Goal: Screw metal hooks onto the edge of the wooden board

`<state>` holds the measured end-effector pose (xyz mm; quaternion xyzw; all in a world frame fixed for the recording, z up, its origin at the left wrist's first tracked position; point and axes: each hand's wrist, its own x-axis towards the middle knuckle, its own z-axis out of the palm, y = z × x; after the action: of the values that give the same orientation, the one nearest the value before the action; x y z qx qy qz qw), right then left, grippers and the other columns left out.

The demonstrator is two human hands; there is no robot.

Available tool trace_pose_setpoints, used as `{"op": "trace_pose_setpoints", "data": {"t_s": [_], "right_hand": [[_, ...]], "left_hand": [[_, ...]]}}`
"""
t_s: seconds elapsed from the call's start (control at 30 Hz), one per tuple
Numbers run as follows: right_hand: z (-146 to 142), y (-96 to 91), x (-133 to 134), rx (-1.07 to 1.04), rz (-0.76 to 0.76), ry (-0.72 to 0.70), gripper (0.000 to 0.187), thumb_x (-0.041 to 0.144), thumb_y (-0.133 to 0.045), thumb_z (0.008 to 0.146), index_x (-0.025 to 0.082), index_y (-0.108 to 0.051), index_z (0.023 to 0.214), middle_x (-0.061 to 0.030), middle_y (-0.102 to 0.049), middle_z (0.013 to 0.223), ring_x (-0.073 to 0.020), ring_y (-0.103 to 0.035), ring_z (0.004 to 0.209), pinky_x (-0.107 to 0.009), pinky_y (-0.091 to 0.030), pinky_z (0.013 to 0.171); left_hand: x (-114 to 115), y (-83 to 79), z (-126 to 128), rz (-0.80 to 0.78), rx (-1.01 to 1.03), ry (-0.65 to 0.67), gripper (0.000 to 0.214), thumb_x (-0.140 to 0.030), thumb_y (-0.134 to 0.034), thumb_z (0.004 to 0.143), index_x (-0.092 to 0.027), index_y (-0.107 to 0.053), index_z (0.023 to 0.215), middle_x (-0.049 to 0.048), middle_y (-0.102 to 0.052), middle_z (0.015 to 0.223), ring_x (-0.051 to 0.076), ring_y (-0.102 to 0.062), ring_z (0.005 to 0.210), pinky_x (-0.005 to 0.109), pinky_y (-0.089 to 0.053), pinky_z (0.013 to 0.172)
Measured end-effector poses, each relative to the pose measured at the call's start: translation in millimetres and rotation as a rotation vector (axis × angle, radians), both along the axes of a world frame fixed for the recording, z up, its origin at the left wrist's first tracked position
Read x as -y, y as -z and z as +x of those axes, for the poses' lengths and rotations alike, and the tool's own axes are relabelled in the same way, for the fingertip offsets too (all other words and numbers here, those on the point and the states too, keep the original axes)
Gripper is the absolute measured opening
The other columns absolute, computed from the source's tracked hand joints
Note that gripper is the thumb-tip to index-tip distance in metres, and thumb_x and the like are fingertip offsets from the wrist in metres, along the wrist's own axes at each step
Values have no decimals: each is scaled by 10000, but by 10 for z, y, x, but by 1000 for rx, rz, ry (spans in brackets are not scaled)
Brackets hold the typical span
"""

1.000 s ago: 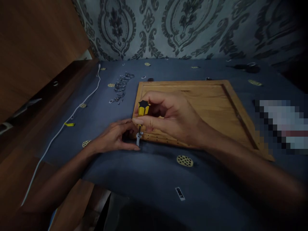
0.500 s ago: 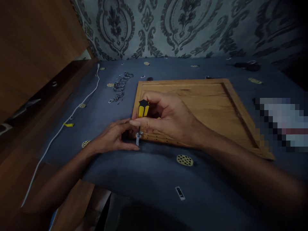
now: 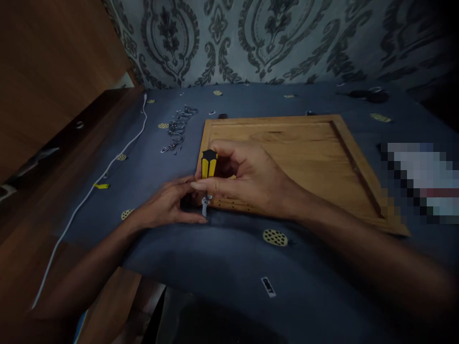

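My right hand (image 3: 247, 177) grips a screwdriver (image 3: 209, 165) with a yellow and black handle, held upright above the near left corner of a wooden panel (image 3: 287, 162). Below the handle, a small shiny metal fitting (image 3: 205, 204) sits at the panel's corner and juts over the near edge. My left hand (image 3: 172, 203) steadies it, thumb by its lower end and fingers at the panel's corner. The screwdriver's tip points down at the fitting; the exact contact is too small to make out. A row of small dark holes runs along the panel's near edge.
Several metal hooks and small screws (image 3: 175, 131) lie on the blue patterned cloth (image 3: 229, 272) at the back left. A white cable (image 3: 107, 172) runs down the left side, near a yellow strip (image 3: 102, 186). A dark object (image 3: 369, 94) lies far right.
The screwdriver handle has shifted slightly left and leans less, with my right hand moving along with it. My left hand and the fitting stay nearly in place.
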<state>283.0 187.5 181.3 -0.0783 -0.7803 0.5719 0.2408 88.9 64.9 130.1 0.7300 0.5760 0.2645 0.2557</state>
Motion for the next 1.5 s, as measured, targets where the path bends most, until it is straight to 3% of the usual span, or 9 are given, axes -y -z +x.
{"op": "trace_pose_setpoints", "data": {"t_s": [0.1, 0.3, 0.57, 0.77, 0.83, 0.97, 1.1, 1.37, 1.5], "right_hand": [[10, -19, -11, 4, -20, -10, 198, 326, -810, 870, 212, -652, 836, 25, -676, 766, -155, -666, 742, -284, -561, 655], [37, -45, -68, 15, -31, -169, 160, 346, -726, 935, 207, -677, 872, 29, -667, 747, -129, -651, 667, -266, -540, 601], [-12, 27, 21, 0, -5, 18, 194, 307, -804, 866, 208, -648, 810, 23, -684, 751, -154, -661, 712, -291, -560, 641], [23, -29, -63, 18, -66, -144, 138, 324, -742, 919, 212, -667, 890, 22, -699, 805, -149, -674, 734, -285, -577, 664], [27, -26, -74, 20, -65, -189, 143, 341, -727, 935, 206, -685, 915, 17, -702, 797, -149, -678, 727, -281, -576, 655], [5, 9, -28, -9, -5, -84, 190, 340, -792, 887, 198, -674, 841, 14, -692, 759, -148, -661, 688, -286, -564, 634], [-8, 13, 12, 9, 8, 9, 184, 287, -812, 864, 203, -655, 820, 17, -675, 752, -157, -663, 720, -295, -566, 648], [14, -14, -117, 7, -56, -217, 173, 368, -758, 914, 206, -697, 901, 22, -696, 765, -128, -651, 640, -275, -555, 592], [-5, 35, -60, -1, -20, -111, 223, 395, -793, 883, 200, -696, 838, 7, -707, 769, -136, -638, 647, -284, -537, 592]], "left_hand": [[0, -13, 2, -14, -7, 11, 528, -588, -802, 832, -225, -685, 1197, 57, -699, 1182, 249, -672, 1080, 374, -550, 948], [-7, -29, -1, -4, -25, 33, 488, -593, -786, 847, -237, -691, 1167, 49, -698, 1160, 234, -667, 1044, 369, -548, 942], [7, 3, -4, 2, -15, -5, 531, -601, -806, 819, -226, -696, 1178, 63, -707, 1178, 267, -677, 1096, 401, -555, 999], [-3, -12, -8, 13, -26, 44, 464, -590, -778, 855, -222, -696, 1126, 36, -692, 1094, 207, -662, 944, 327, -557, 837], [-8, -28, 2, 5, -33, 32, 468, -609, -772, 852, -224, -698, 1107, 35, -693, 1079, 215, -660, 958, 337, -555, 858], [-7, -35, 14, -5, -24, 12, 504, -624, -767, 847, -230, -694, 1154, 42, -704, 1087, 242, -664, 1035, 384, -552, 964], [0, -11, 5, 9, -17, 4, 510, -603, -794, 832, -218, -694, 1151, 50, -700, 1126, 233, -667, 1005, 381, -558, 941], [-5, -45, 10, 21, -30, 32, 450, -589, -786, 848, -229, -705, 1105, 27, -688, 1078, 213, -657, 947, 340, -547, 856], [-4, -40, 12, 24, -17, 32, 451, -580, -788, 849, -228, -705, 1119, 37, -698, 1095, 236, -667, 996, 370, -551, 915]]}}
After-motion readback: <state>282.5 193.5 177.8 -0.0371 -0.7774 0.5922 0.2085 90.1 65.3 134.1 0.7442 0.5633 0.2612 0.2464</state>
